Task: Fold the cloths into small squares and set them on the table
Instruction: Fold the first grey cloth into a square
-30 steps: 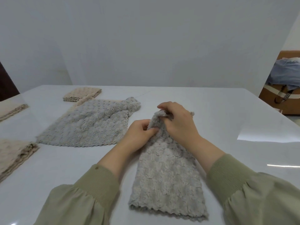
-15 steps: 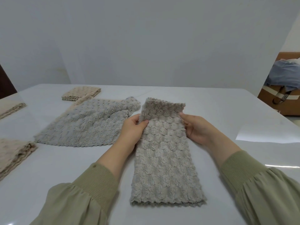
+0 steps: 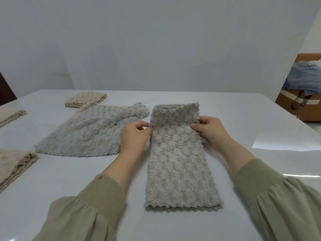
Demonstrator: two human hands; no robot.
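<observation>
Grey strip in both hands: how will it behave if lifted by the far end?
Likely floppy: the grey cloth curls over at its far end where the left hand and right hand pinch it. Probably light; fingertip pinches lift it. On the glossy table it may slide.

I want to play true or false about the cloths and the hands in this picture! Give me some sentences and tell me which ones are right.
1. The left hand and the right hand both pinch the long grey cloth at its sides. True.
2. The long grey cloth is already a small square. False: it is a long strip lying on the table.
3. A wider grey cloth lies spread out to the left of it. True.
4. The folded beige cloths sit on top of the long grey cloth. False: they lie apart from it, on the table's left side.
</observation>
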